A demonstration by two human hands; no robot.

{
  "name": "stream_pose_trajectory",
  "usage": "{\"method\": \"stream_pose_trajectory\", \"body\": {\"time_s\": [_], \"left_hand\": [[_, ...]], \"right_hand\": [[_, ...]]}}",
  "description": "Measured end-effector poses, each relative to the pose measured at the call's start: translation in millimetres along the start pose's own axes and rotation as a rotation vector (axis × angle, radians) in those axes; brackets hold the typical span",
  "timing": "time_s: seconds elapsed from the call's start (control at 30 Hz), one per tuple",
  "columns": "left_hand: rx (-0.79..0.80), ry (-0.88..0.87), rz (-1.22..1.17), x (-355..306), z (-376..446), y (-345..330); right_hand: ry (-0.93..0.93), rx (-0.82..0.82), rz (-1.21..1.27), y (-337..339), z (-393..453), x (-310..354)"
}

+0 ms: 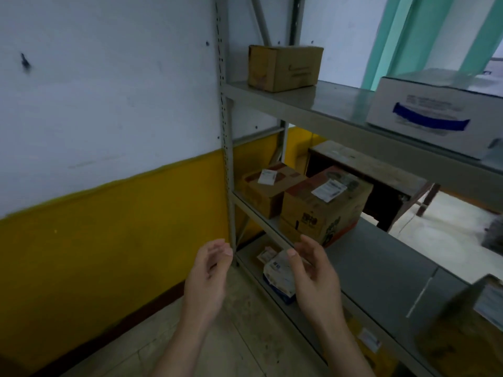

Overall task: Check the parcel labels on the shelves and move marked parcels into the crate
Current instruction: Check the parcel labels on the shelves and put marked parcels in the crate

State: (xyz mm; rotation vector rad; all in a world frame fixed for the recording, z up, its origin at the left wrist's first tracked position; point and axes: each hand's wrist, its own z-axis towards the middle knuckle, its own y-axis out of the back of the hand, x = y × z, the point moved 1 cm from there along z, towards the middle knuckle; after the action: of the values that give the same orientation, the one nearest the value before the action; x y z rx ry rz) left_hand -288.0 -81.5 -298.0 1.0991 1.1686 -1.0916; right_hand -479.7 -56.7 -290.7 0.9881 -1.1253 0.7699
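Brown cardboard parcels with white paper labels (325,205) are sitting on the middle grey metal shelf (381,257), just beyond both hands. Left hand (208,270) and right hand (313,273) are hanging loosely curled, holding nothing. Checking looks underway; next, reading the near label.

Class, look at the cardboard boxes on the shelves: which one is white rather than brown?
The white box with the blue stripe, at the right end of the top shelf. The other boxes in clear view are brown cardboard.
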Motion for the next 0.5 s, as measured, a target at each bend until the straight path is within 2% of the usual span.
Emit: {"method": "stream_pose_trajectory", "body": {"time_s": [0.2, 0.33, 0.5], "left_hand": [[0.129, 0.039, 0.007, 33, 118, 27], [0.269, 0.073, 0.065, 44, 194, 46], [0.385, 0.053, 0.108, 57, 277, 54]], "right_hand": [[-0.036, -0.090, -0.043, -82, 65, -12], [-0.089, -0.180, -0.068, -135, 104, -9], [-0.153, -0.250, -0.126, -192, 149, -21]]}}
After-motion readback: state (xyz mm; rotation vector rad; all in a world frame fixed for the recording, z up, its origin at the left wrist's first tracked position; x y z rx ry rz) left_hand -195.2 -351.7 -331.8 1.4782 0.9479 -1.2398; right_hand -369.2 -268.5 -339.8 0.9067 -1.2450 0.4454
